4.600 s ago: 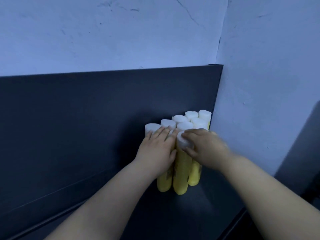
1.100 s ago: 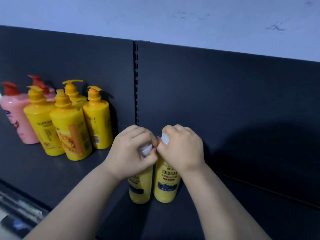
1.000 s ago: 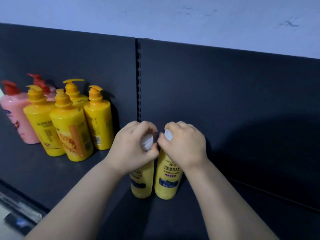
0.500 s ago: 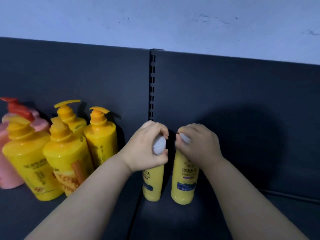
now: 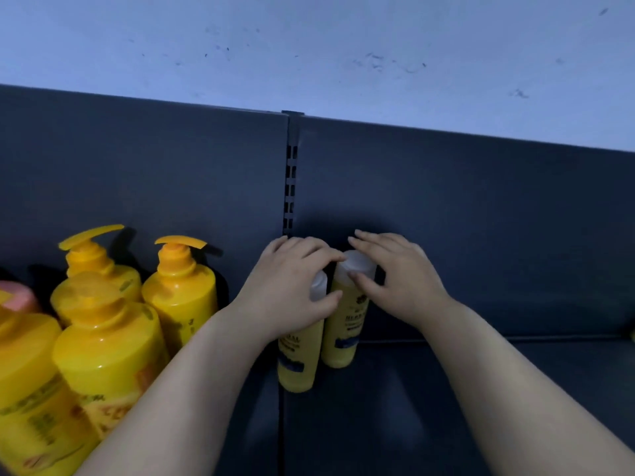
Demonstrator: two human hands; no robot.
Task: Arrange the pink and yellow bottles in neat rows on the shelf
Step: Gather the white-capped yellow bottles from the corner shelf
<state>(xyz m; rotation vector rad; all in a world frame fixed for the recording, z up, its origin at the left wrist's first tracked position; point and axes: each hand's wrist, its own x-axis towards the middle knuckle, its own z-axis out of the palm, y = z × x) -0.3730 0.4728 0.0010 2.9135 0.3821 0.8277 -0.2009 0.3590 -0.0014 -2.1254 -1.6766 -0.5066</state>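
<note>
Two slim yellow bottles with white caps stand upright side by side on the dark shelf [image 5: 378,424], close to the back panel. My left hand [image 5: 292,283] wraps over the cap of the left slim bottle [image 5: 297,362]. My right hand [image 5: 391,280] rests on the cap of the right slim bottle [image 5: 345,328], fingers spread, thumb against its neck. Several yellow pump bottles [image 5: 178,297] stand grouped at the left. A pink bottle [image 5: 17,298] peeks out behind them at the far left edge.
A slotted upright post [image 5: 290,187] splits the dark back panel just behind my left hand. A pale wall rises above the panel. A seam runs down the shelf floor below the left slim bottle. A small yellow patch shows at the far right edge.
The two slim bottles have moved back toward the rear panel and closer together. My right fingers have spread over the cap. The view has shifted right, so the pump bottles sit nearer the left edge.
</note>
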